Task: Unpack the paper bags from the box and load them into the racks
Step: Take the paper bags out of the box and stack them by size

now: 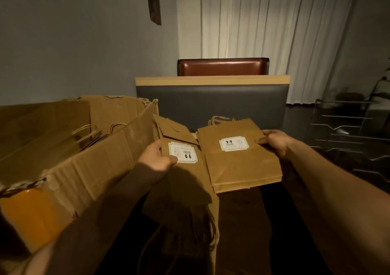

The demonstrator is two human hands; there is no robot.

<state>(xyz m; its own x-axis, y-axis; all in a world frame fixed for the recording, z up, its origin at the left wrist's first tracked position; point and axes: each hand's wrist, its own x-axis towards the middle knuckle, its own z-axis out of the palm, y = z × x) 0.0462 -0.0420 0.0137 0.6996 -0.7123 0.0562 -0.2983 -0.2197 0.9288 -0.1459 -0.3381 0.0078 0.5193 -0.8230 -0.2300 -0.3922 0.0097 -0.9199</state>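
My left hand [157,157] grips a stack of flat brown paper bags [185,181] by its left edge, thumb on a white 9.9 label; its twine handles hang toward me. My right hand [274,142] holds a second stack of paper bags [242,162] at its right edge, label upright, handles pointing away. The two stacks sit side by side, touching at the middle. An open cardboard box [88,165] stands at my left, with more paper bags [88,135] and their handles showing inside. Wire racks [346,131] stand at the right.
A dark table surface [242,222] lies under the bags. Beyond it stands a grey upholstered bench back [211,103] with a tan top, and a brown leather chair back [222,66] behind that. White curtains hang at the rear; a plant sits at far right.
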